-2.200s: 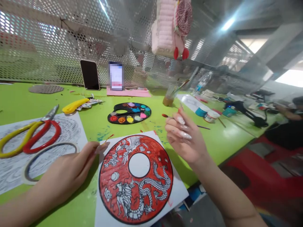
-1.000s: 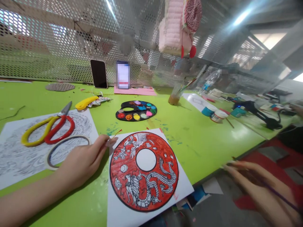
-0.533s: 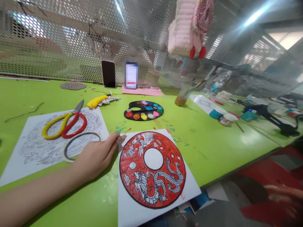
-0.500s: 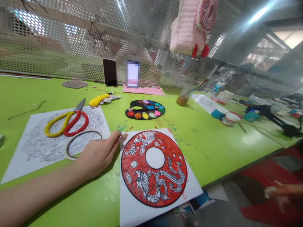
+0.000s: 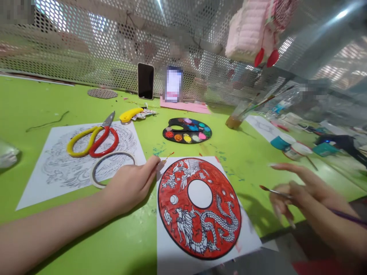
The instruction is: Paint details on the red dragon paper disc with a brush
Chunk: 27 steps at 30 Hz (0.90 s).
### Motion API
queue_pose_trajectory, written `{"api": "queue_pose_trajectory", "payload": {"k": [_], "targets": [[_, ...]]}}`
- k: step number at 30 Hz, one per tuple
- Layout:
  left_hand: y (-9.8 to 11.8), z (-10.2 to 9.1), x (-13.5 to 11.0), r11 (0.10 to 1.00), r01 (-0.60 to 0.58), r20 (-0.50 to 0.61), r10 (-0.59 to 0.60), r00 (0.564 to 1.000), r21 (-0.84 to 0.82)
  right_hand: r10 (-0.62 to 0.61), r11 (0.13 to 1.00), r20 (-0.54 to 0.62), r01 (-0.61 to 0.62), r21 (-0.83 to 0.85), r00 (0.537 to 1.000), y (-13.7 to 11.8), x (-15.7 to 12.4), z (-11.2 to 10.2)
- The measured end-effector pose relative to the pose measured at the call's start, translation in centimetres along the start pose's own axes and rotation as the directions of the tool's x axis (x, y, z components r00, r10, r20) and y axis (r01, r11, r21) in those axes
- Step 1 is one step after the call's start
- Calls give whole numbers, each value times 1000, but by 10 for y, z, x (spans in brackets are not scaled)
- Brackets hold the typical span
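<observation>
A white sheet (image 5: 249, 246) lies at the middle front, bearing a round red dragon-and-phoenix picture (image 5: 175, 187) with a white centre. My left hand (image 5: 133, 187) is closed, its fingertips pinching the sheet's upper left corner. To the right of the sheet, above the table, my right hand (image 5: 306, 198) holds a thin paintbrush (image 5: 276, 193) with a reddish tip pointing left; the index finger is stretched out. Behind the picture is a black paint palette (image 5: 187, 131) with several colours. A roll of tape (image 5: 95, 175) sits just behind my left hand.
Scissors (image 5: 93, 142) with yellow and red handles rest on a line-drawing sheet (image 5: 34, 191) at left. Farther back are a yellow-handled tool (image 5: 131, 114), two phones, and a cup (image 5: 233, 121) of brown water with brushes. Paint jars (image 5: 282, 143) stand at right. A perforated screen (image 5: 114, 49) borders the table.
My right hand has come into view from the right with the paintbrush. The view has shifted, so table things appear farther right. My left hand stays at the sheet's corner.
</observation>
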<state>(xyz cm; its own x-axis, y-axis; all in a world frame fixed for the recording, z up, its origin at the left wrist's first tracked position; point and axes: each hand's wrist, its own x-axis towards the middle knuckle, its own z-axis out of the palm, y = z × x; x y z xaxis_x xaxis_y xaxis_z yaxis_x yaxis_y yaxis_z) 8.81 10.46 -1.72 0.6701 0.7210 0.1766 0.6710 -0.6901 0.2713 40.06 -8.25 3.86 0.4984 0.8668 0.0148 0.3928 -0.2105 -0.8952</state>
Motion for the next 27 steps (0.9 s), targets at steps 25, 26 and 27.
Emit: {"api": "queue_pose_trajectory", "payload": {"k": [25,26,27], "targets": [[-3,0,-5,989,-121,-74,115,991,-80,-135,980,503,39,197,854,-25,106,157],[-4,-1,-4,990,-114,-78,108,991,-85,-139,981,495,52,187,858,-24,106,157],[-4,-1,-4,989,-115,-94,106,990,-96,-154,981,495,73,180,855,-24,107,158]]}}
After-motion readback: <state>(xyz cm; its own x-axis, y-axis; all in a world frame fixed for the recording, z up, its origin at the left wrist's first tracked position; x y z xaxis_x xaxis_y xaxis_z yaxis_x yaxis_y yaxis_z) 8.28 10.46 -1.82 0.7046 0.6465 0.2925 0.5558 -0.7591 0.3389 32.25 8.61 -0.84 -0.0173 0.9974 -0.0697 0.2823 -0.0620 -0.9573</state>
